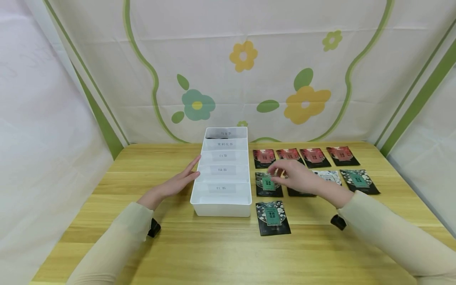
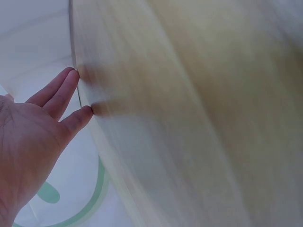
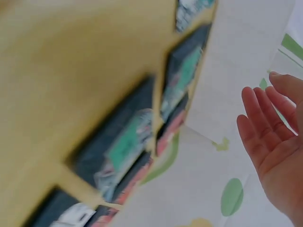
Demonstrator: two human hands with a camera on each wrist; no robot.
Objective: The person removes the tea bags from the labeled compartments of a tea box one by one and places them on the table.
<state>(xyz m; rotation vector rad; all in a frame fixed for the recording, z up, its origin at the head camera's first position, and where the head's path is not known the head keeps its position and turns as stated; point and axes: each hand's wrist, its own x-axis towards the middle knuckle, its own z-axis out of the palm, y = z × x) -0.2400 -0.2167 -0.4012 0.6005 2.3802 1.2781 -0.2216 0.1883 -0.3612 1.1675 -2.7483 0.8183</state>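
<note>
My left hand [image 1: 174, 184] reaches to the left side of a long white plastic box [image 1: 222, 210], its straight fingertips at the wall. The box is split into several labelled compartments, and something dark lies in the rearmost one. My right hand [image 1: 297, 176] hovers over rows of tea sachets, fingers loosely bent. In the right wrist view, the right hand [image 3: 279, 142] has nothing between its fingers. Nearest its fingertips is a green-labelled black sachet [image 1: 269, 186]; another sachet [image 1: 301, 193] lies partly hidden beneath the hand. A floral green-labelled sachet [image 1: 273, 217] lies in front.
Several red-topped sachets [image 1: 315, 157] form the back row. A white-patterned sachet [image 1: 329, 175] and another floral green-labelled sachet [image 1: 360, 181] lie to the right. All rest on a wooden table [image 1: 213, 249]. A flower-printed cloth [image 1: 213, 59] hangs behind its far edge.
</note>
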